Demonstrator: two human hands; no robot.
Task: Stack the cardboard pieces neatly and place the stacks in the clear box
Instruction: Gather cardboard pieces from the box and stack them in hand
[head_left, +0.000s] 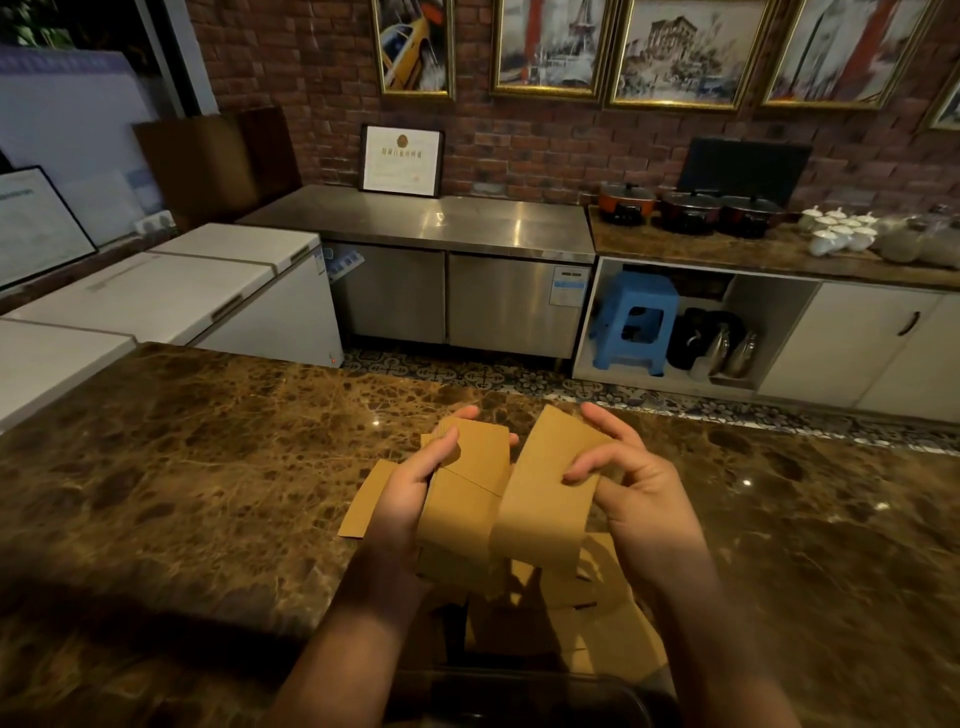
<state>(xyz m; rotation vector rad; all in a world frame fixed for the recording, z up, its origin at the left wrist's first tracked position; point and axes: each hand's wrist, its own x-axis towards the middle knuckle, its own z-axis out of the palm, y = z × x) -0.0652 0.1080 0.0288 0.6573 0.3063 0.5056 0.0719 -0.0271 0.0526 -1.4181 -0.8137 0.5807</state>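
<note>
Both hands are raised over the brown marble counter (208, 467), close to its near edge. The left hand (415, 483) grips a small stack of cardboard pieces (467, 483), thumb across the top face and fingers curled behind the far edge, so the fingers are clamped on the stack. The pieces in it are not squared up; one sits skewed across another. The right hand (634, 478) pinches a single cardboard piece (545, 499) between thumb and fingertips at its right edge, held tilted, its left edge just beside the stack, possibly touching it.

More loose cardboard (597, 623) lies flat on the counter beneath the hands, overlapping untidily toward the near edge, and one flat piece (363, 499) pokes out to the left of the left wrist.

At the very near edge, between the forearms, the dark rounded rim of a clear box (519, 680) shows; it is in shadow and I cannot tell what is inside.

Beyond the counter, a steel cabinet (441, 270) stands against the brick wall, and an open shelf to its right holds a blue stool (634, 322)
</note>
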